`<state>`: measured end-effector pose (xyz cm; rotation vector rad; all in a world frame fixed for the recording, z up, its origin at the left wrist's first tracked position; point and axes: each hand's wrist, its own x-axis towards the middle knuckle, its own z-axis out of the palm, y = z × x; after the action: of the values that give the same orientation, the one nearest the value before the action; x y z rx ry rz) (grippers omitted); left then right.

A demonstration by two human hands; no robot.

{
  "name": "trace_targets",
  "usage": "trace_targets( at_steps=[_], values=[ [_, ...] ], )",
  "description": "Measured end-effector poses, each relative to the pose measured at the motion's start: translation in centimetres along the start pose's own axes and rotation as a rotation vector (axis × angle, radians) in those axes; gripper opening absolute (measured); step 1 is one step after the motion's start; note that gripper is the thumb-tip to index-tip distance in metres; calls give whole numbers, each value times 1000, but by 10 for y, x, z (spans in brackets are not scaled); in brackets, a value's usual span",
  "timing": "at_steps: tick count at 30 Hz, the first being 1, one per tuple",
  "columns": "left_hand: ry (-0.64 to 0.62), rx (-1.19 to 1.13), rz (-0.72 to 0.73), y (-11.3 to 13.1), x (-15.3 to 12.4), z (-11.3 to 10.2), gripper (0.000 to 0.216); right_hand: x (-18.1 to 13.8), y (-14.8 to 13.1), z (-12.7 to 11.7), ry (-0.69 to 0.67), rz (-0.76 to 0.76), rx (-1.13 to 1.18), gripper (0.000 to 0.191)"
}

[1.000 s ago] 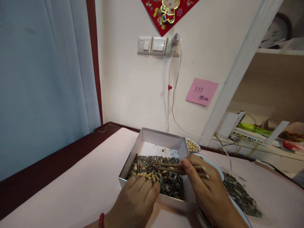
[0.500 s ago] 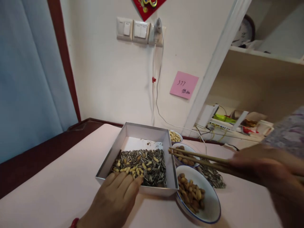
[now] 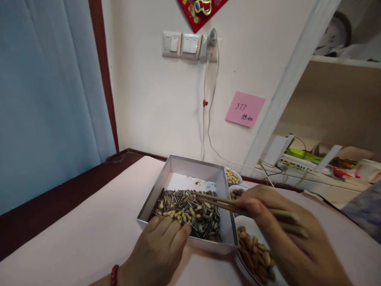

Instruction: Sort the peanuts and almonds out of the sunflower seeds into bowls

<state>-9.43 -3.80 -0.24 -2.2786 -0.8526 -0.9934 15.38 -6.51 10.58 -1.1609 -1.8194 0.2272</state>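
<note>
My right hand [image 3: 282, 226] grips a pair of wooden chopsticks [image 3: 218, 200]. Their tips reach over the right wall of a shallow white box [image 3: 195, 170] and down to the mix inside. Striped sunflower seeds [image 3: 208, 227] cover the front part of the box, with unshelled peanuts [image 3: 180, 215] among them. Whether the chopstick tips hold a nut cannot be made out. My left hand [image 3: 162, 242] is closed over the box's front edge, fingers together beside the peanuts. Partly behind my right hand is a blue-rimmed bowl [image 3: 253, 223] of almonds [image 3: 254, 254].
Behind the right hand, a bowl of round brown nuts [image 3: 236, 192] is partly hidden. Farther back stands a bowl of peanuts [image 3: 232, 176]. A white cable [image 3: 226, 159] hangs down the wall. A router [image 3: 297, 162] sits on the shelf at right.
My right hand has swung left with the chopsticks, bringing their tips from beside the box to over the seeds inside. The left hand stays on the box edge. The view has shifted.
</note>
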Motion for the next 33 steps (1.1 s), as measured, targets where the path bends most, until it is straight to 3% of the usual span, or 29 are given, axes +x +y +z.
trace_targets(
  at_steps=[4, 8, 33],
  values=[
    [-7, -19, -21, 1, -2, 2, 19, 13, 8, 42, -111, 23, 101, 38],
    [-3, -34, -25, 2, -3, 4, 15, 12, 24, 58, -120, 21, 116, 38],
    [-16, -15, -36, 3, -2, 1, 16, 7, 40, 62, -109, 115, 150, 37]
  ],
)
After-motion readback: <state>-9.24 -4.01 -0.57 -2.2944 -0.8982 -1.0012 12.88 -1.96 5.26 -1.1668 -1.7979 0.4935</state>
